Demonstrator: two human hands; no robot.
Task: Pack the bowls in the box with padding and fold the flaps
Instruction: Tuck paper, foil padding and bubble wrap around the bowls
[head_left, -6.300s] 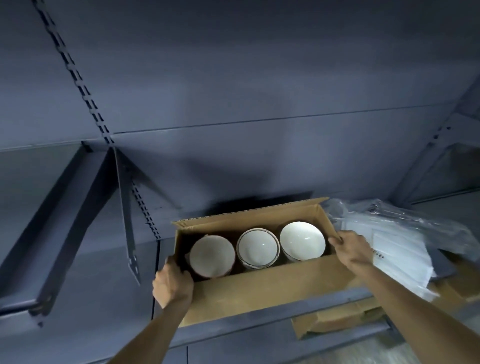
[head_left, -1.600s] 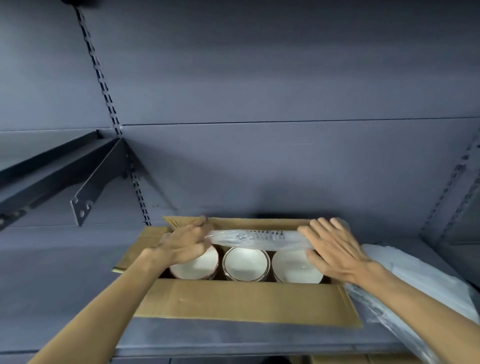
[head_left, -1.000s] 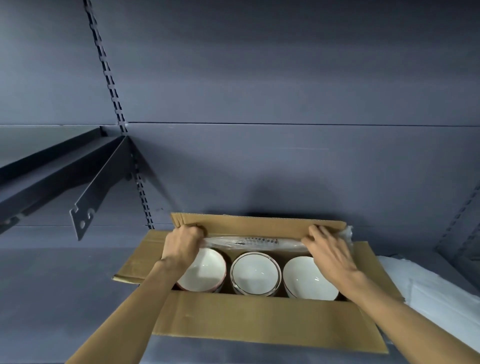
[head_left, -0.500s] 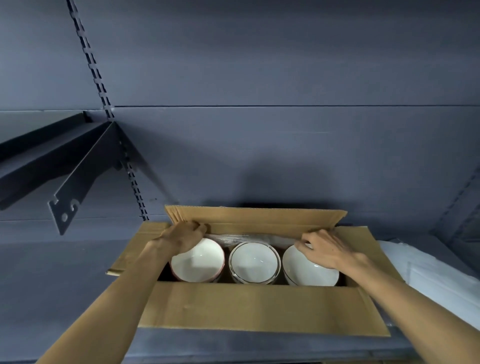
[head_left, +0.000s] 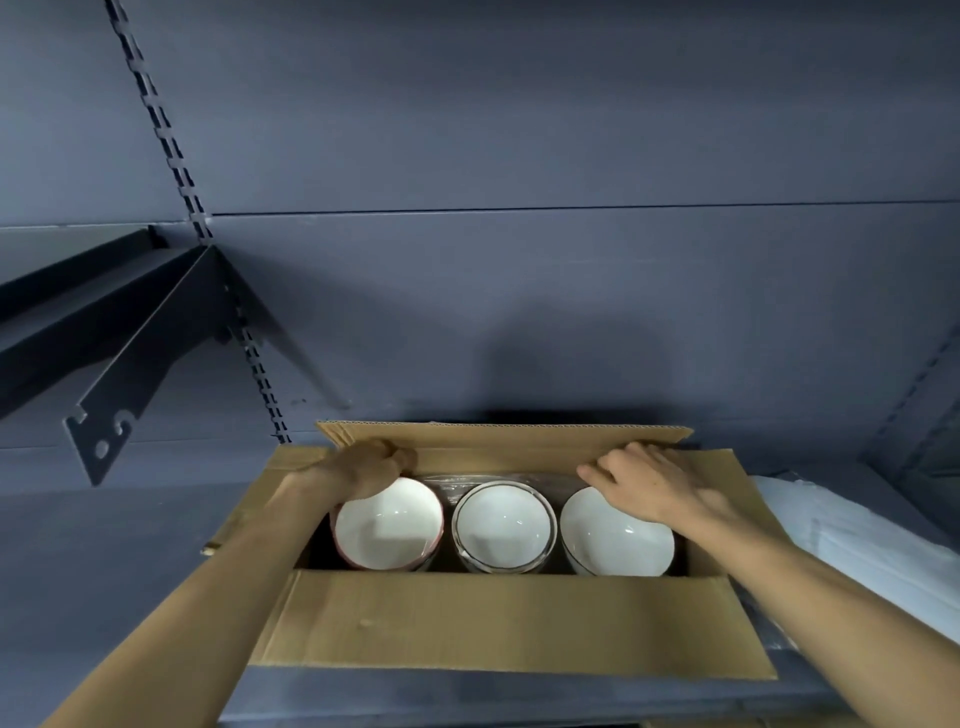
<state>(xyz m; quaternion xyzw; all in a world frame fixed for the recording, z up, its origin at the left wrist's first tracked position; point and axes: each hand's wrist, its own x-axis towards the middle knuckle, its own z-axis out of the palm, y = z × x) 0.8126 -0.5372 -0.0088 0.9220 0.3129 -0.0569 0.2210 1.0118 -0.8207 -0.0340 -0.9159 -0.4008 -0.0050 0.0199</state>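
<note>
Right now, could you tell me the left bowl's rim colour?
Reddish-pink on the left bowl, clearest in the head view.

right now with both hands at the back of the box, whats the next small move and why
Probably lift both hands clear. The clear plastic padding already sits wedged between the three bowls and the box's back wall, with the left hand and right hand on top of it. All four cardboard flaps are open, so folding likely comes next.
</note>
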